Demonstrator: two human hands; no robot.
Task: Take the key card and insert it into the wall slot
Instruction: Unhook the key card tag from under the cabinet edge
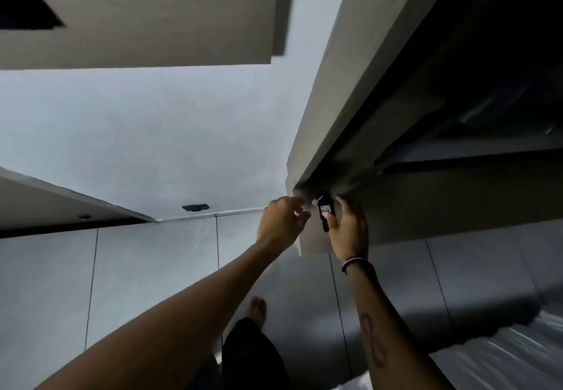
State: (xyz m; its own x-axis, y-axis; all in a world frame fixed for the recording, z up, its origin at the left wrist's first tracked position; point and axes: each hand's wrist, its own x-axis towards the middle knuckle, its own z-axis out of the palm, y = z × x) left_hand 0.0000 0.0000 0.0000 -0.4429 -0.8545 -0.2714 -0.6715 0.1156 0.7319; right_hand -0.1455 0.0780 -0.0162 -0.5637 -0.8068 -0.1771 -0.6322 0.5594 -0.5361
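Observation:
A small black key card (325,210) with a white label and a metal ring at its top stands against the end face of a beige wall panel (316,133). My right hand (350,228) holds it, thumb on its lower edge and fingers behind it. My left hand (281,222) hovers just to the left of the card, fingers curled and apart, touching nothing that I can see. The wall slot itself is hidden behind the card and my fingers. The room is dim.
A grey wall (137,133) runs to the left, with a small black fitting (195,207) near the floor line. Grey floor tiles (152,267) lie below. My bare foot (258,310) and dark trouser leg show at the bottom. A white sheet (502,356) lies at lower right.

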